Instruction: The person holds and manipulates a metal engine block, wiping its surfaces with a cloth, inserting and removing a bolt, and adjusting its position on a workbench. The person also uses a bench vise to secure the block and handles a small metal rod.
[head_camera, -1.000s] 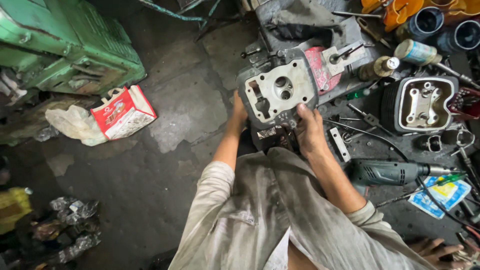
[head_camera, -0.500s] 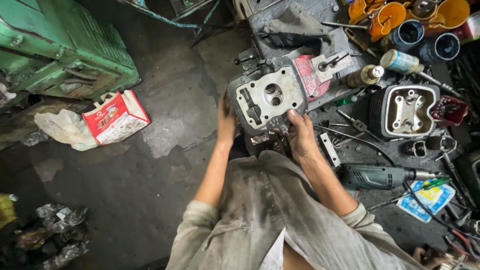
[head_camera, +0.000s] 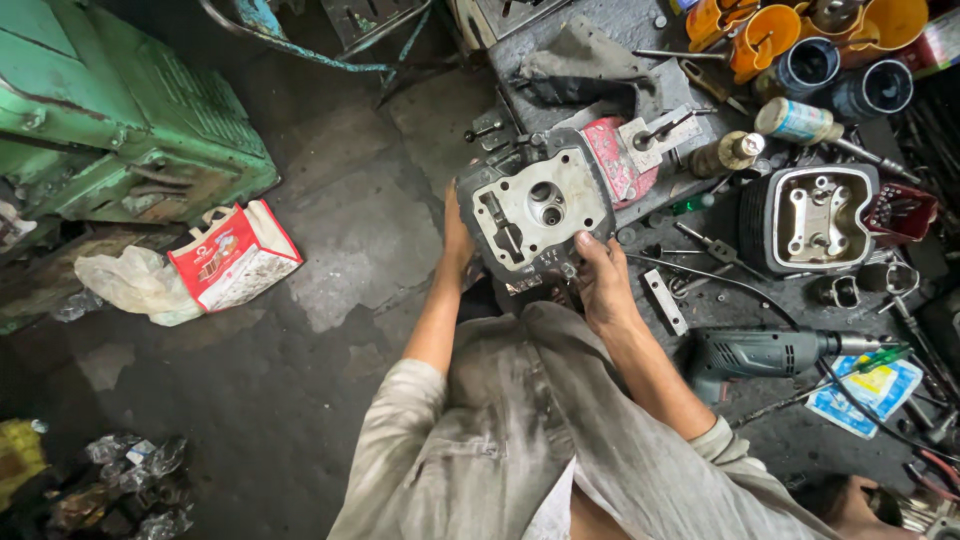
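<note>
The grey engine cylinder head (head_camera: 537, 212) is held up off the floor, its flat ported face turned toward the person, long side running left to right and slightly tilted. The left hand (head_camera: 458, 240) clasps its left edge, the right hand (head_camera: 605, 280) its lower right corner. Bare concrete floor (head_camera: 340, 240) lies open leftward; rightward crowd a second cylinder head (head_camera: 818, 218) and an electric drill (head_camera: 770, 352).

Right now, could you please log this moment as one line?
left hand: grips engine part | right hand: grips it from below | drill: on floor
</note>
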